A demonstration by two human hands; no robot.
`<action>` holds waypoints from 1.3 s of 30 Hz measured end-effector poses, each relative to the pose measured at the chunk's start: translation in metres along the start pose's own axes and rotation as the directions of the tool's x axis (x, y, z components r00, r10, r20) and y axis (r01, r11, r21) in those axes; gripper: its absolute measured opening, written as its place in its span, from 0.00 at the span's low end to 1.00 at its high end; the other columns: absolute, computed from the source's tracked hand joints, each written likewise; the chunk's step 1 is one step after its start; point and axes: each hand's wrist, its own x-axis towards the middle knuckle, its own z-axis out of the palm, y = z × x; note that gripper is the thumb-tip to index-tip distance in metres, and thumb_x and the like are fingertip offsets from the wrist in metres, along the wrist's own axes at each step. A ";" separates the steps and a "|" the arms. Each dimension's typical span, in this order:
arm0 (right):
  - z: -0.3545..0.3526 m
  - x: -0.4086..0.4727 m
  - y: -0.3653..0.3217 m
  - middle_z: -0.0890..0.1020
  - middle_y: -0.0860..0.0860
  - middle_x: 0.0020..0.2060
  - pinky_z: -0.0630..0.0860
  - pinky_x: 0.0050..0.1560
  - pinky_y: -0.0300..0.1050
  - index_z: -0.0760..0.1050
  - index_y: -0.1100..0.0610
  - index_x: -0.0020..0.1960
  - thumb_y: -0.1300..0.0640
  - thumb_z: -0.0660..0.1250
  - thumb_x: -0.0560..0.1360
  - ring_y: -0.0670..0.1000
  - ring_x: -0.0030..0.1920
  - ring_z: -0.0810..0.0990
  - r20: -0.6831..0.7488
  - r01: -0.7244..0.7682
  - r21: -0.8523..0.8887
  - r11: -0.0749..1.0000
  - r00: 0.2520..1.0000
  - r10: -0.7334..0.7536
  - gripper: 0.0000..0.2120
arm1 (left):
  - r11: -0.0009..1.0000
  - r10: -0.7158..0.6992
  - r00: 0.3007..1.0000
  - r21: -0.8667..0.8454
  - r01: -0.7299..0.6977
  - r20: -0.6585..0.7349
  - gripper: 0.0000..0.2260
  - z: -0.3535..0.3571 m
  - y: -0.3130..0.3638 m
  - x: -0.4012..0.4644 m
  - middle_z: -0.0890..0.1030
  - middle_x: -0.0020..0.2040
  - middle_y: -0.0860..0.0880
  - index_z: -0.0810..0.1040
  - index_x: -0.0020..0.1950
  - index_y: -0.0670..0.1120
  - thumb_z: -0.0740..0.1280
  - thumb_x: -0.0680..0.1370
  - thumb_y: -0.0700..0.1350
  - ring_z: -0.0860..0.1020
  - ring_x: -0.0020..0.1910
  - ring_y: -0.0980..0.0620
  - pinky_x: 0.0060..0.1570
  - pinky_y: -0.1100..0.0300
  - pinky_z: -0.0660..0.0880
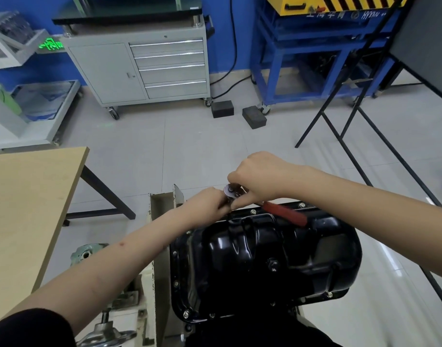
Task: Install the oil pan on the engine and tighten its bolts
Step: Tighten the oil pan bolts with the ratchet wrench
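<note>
The black oil pan [265,259] sits on the engine, bolts [253,211] along its rim. The right hand [260,179] grips the ratchet wrench [272,205] at its head; the left hand [214,201] pinches below the head, at the pan's far edge.

White lettering "HYXNV" [370,15] stands on the blue frame [340,36]; neighbouring characters and the green wall sign [51,44] stay unreadable.

glossy black oil pan [265,259], red-handled ratchet [285,212]
</note>
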 end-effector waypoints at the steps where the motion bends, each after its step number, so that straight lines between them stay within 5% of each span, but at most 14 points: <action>1: 0.000 -0.001 0.000 0.80 0.52 0.42 0.67 0.39 0.44 0.74 0.56 0.47 0.43 0.61 0.74 0.54 0.37 0.70 -0.001 0.011 0.010 1.000 1.000 -0.011 0.15 | 1.000 0.017 1.000 0.003 -0.017 0.001 0.08 0.001 0.001 0.001 0.77 0.39 0.40 0.72 0.44 0.41 0.58 0.79 0.42 0.66 0.34 0.49 0.32 0.61 0.55; 6: 0.000 0.001 0.003 0.79 0.48 0.50 0.67 0.58 0.45 0.74 0.52 0.53 0.55 0.59 0.76 0.53 0.53 0.75 -0.006 0.160 -0.041 0.986 0.987 -0.160 0.09 | 0.998 0.051 0.996 0.028 -0.054 0.080 0.11 0.000 0.000 0.005 0.77 0.41 0.40 0.72 0.47 0.38 0.55 0.81 0.44 0.72 0.39 0.43 0.39 0.57 0.65; 10: -0.001 0.001 0.001 0.80 0.52 0.42 0.71 0.48 0.47 0.75 0.55 0.48 0.43 0.60 0.75 0.56 0.43 0.77 -0.005 0.057 -0.040 0.998 0.998 -0.057 0.15 | 0.999 0.011 1.000 -0.045 -0.011 0.018 0.12 0.000 -0.002 0.001 0.68 0.27 0.51 0.71 0.40 0.41 0.59 0.79 0.46 0.66 0.28 0.54 0.31 0.62 0.61; 13: 0.001 -0.001 0.000 0.80 0.52 0.41 0.66 0.38 0.44 0.75 0.55 0.47 0.40 0.61 0.74 0.56 0.40 0.76 0.019 -0.019 0.005 1.000 1.000 0.019 0.18 | 0.998 0.004 0.999 -0.062 -0.007 -0.046 0.09 0.001 0.000 -0.001 0.67 0.29 0.51 0.71 0.39 0.42 0.60 0.78 0.41 0.65 0.31 0.50 0.31 0.61 0.57; 16: 0.001 -0.001 0.000 0.79 0.49 0.47 0.68 0.47 0.45 0.74 0.53 0.52 0.49 0.60 0.76 0.53 0.48 0.76 0.001 0.069 0.009 0.998 0.998 -0.069 0.10 | 0.998 0.042 0.999 -0.041 -0.043 -0.021 0.09 0.003 0.001 0.000 0.69 0.30 0.48 0.70 0.40 0.42 0.57 0.79 0.41 0.66 0.31 0.48 0.32 0.61 0.56; 20: 0.000 0.000 -0.001 0.78 0.47 0.50 0.64 0.59 0.42 0.74 0.52 0.53 0.56 0.59 0.75 0.52 0.54 0.74 -0.025 0.151 -0.045 0.988 0.988 -0.152 0.09 | 0.999 0.029 0.998 -0.046 -0.026 0.049 0.12 0.002 -0.002 0.003 0.78 0.40 0.41 0.73 0.48 0.38 0.56 0.80 0.45 0.74 0.40 0.44 0.41 0.55 0.69; 23: 0.000 0.000 0.000 0.81 0.50 0.46 0.66 0.59 0.44 0.74 0.54 0.50 0.47 0.60 0.75 0.54 0.49 0.77 -0.017 0.094 -0.068 0.993 0.995 -0.095 0.12 | 0.995 0.013 0.999 -0.102 -0.009 0.033 0.13 0.004 -0.003 0.002 0.71 0.31 0.47 0.69 0.38 0.44 0.57 0.80 0.48 0.67 0.32 0.50 0.31 0.61 0.63; 27: 0.002 -0.001 -0.003 0.80 0.53 0.43 0.68 0.47 0.45 0.74 0.56 0.48 0.38 0.59 0.74 0.56 0.43 0.77 -0.001 0.013 -0.022 1.000 1.000 -0.013 0.21 | 0.992 -0.038 0.999 -0.117 0.036 -0.011 0.14 0.005 -0.001 0.002 0.69 0.29 0.51 0.64 0.33 0.49 0.60 0.79 0.44 0.66 0.32 0.50 0.28 0.67 0.61; 30: 0.003 0.000 -0.002 0.80 0.51 0.47 0.66 0.45 0.44 0.74 0.55 0.52 0.42 0.60 0.75 0.55 0.46 0.77 0.002 0.016 0.003 1.000 1.000 -0.016 0.17 | 0.988 -0.060 0.998 -0.143 0.060 -0.002 0.10 0.004 -0.001 0.002 0.77 0.37 0.42 0.73 0.42 0.39 0.58 0.79 0.43 0.72 0.38 0.44 0.32 0.64 0.66; 32: 0.003 0.001 0.000 0.80 0.51 0.49 0.64 0.44 0.43 0.73 0.54 0.54 0.44 0.60 0.76 0.54 0.49 0.77 0.005 0.023 0.009 1.000 1.000 -0.023 0.15 | 0.986 -0.064 0.998 -0.156 0.063 -0.002 0.14 0.004 -0.002 0.003 0.80 0.45 0.37 0.75 0.50 0.35 0.57 0.80 0.45 0.77 0.44 0.41 0.45 0.53 0.72; 39: 0.002 -0.003 0.001 0.78 0.47 0.50 0.64 0.55 0.43 0.73 0.51 0.55 0.53 0.59 0.77 0.51 0.55 0.73 -0.034 0.123 -0.037 0.992 0.992 -0.125 0.09 | 0.996 0.011 0.998 -0.091 -0.006 0.058 0.16 0.003 -0.001 0.007 0.80 0.49 0.37 0.74 0.54 0.35 0.55 0.81 0.47 0.77 0.49 0.40 0.51 0.48 0.72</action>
